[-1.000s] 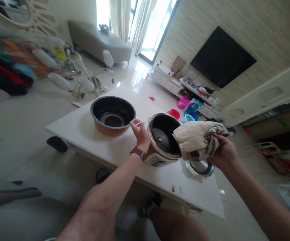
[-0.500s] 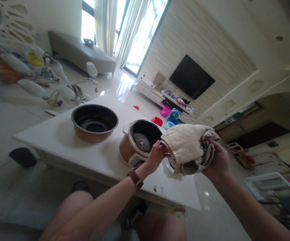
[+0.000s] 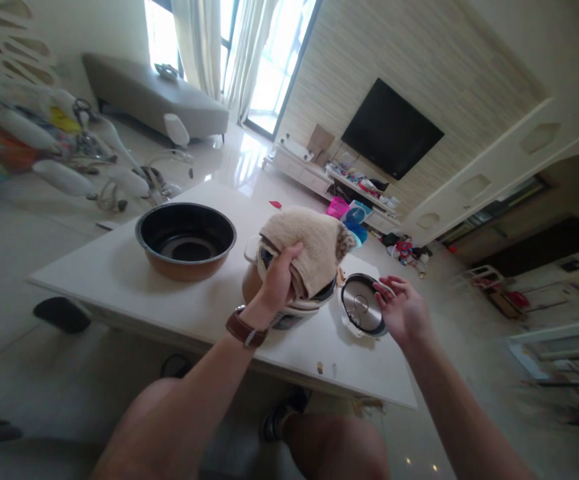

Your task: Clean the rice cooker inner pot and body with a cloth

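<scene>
My left hand point(image 3: 280, 283), with a brown-strapped watch on its wrist, grips a folded beige towel point(image 3: 314, 243) by its near edge, thumb on top. The towel is over the mouth of the brown and white electric cooker point(image 3: 252, 283) and hides most of its opening. To the right, my right hand point(image 3: 402, 310) is beside the edge of a round lid point(image 3: 361, 303) with a metal inner face, lying on the table. Its fingers are partly curled but apart; whether they touch the lid's rim I cannot tell. A wide brown pot point(image 3: 184, 267) with a dark inside stands at left.
These things stand on a white table point(image 3: 209, 320). Two small objects point(image 3: 326, 368) lie near its front edge. Beyond are a chandelier point(image 3: 114, 173) on the floor, a grey bench point(image 3: 159, 100), a TV point(image 3: 392, 130) and coloured baskets point(image 3: 354, 217). My knees are below the table edge.
The towel has moved left, from the cooker's right side to over its opening. My right hand has let go of it and dropped lower, and the lid has come into view.
</scene>
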{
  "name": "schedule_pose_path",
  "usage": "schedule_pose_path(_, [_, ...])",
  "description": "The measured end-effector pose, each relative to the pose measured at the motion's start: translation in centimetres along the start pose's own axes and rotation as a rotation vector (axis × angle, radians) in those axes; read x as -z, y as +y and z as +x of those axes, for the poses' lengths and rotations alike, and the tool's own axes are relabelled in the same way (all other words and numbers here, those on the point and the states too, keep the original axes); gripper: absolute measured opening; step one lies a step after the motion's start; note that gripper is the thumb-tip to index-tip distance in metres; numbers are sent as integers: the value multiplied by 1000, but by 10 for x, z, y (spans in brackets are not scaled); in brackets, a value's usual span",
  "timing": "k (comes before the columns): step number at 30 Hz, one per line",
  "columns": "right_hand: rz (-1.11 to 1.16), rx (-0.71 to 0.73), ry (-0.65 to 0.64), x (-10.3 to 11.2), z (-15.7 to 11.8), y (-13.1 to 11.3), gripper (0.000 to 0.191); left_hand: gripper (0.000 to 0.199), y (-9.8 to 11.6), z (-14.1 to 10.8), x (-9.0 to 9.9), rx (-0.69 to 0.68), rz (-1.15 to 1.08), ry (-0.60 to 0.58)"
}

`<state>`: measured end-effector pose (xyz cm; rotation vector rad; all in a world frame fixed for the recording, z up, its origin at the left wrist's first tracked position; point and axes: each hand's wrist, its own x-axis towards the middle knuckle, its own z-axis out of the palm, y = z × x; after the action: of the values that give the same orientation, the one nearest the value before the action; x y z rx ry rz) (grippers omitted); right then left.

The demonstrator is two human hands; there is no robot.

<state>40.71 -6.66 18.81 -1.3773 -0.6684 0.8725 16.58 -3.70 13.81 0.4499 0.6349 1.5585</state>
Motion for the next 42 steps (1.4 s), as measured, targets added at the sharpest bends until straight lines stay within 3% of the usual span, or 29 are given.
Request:
schedule_pose_path(3, [2, 189, 66, 4, -1, 49, 25, 32, 11, 23, 22, -346, 549, -75])
schedule_pose_path(5, [-19, 247, 148, 0, 1, 87, 26, 27, 12, 31, 32, -430, 974, -197])
schedule_pose_path(9, [-38, 223, 242, -11, 14, 148, 26, 34, -5, 30, 33, -275, 1716, -495])
schedule_pose_path(12, [-51, 237, 222, -14, 26, 171, 27, 35, -20, 28, 25, -248, 2006, -637])
schedule_pose_path(16, [-47, 176, 194, -17, 35, 183, 29, 36, -24, 36, 17, -156, 2093, -679])
schedule_pose_path(18, [-23, 123, 187, -22, 37, 186, 29, 37, -18, 43, 13, -121, 2075, -634])
schedule_pose_path(22, [-6, 109, 126, -31, 43, 189, 28, 38, -9, 52, 0, -212, 2046, -262])
schedule_pose_path(24, [7, 100, 118, -32, 47, 190, 31, 39, -14, 53, -7, -246, 2034, -174])
schedule_pose_path(26, [47, 53, 122, -32, 51, 189, 34, 39, -26, 52, -12, -217, 2023, -322])
schedule_pose_path(30, [139, -33, 84, -28, 56, 184, 41, 37, -55, 51, -8, -106, 1966, -786])
schedule_pose_path(32, [149, -46, 57, -25, 56, 182, 41, 35, -62, 51, -5, -98, 1985, -922])
schedule_pose_path(34, [138, -59, 27, -22, 56, 181, 39, 37, -62, 50, -3, -120, 2035, -1004])
schedule_pose_path(39, [192, -101, -28, -17, 63, 181, 33, 37, -56, 47, 1, -146, 2074, -994])
schedule_pose_path(42, [228, -96, 1, -16, 67, 181, 32, 36, -54, 47, 3, -156, 2092, -1068])
